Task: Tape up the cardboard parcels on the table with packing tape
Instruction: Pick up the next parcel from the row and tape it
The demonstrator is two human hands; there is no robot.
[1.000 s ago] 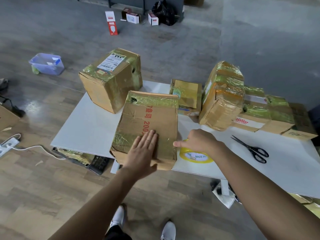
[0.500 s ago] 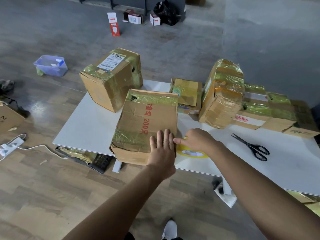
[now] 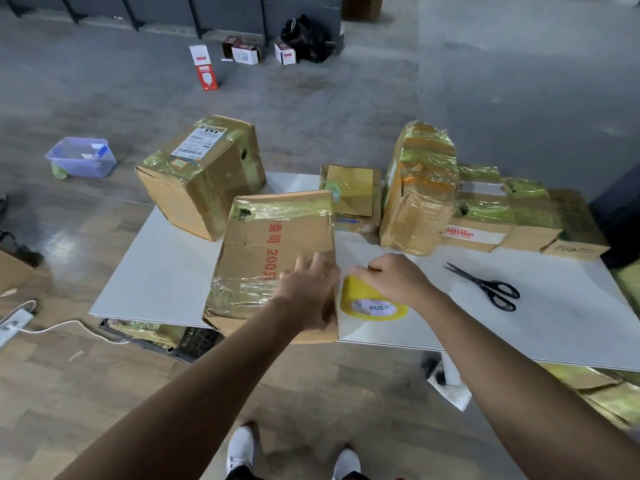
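Fingers (image 3: 362,271) of R hand (image 3: 394,280) are gripping yellow packing-tape roll (image 3: 375,308); L hand (image 3: 308,296), flat, is pressing dented brown cardboard parcel (image 3: 273,244). Card prob. soft; hold roll's rim.

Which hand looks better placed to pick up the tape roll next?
Probably the right hand: its fingers curl over the top of the tape roll, while the left hand rests on the box beside it.

White counter (image 3: 166,271), crowded: red-printed box (image 3: 273,244) overhanging the near edge, yellow tape roll (image 3: 374,306) just beside it, black scissors (image 3: 485,285) further right, labelled box (image 3: 204,174) over the far left corner, flat parcel (image 3: 351,190), tall parcel (image 3: 419,192) and low parcels (image 3: 512,216) along the far edge.
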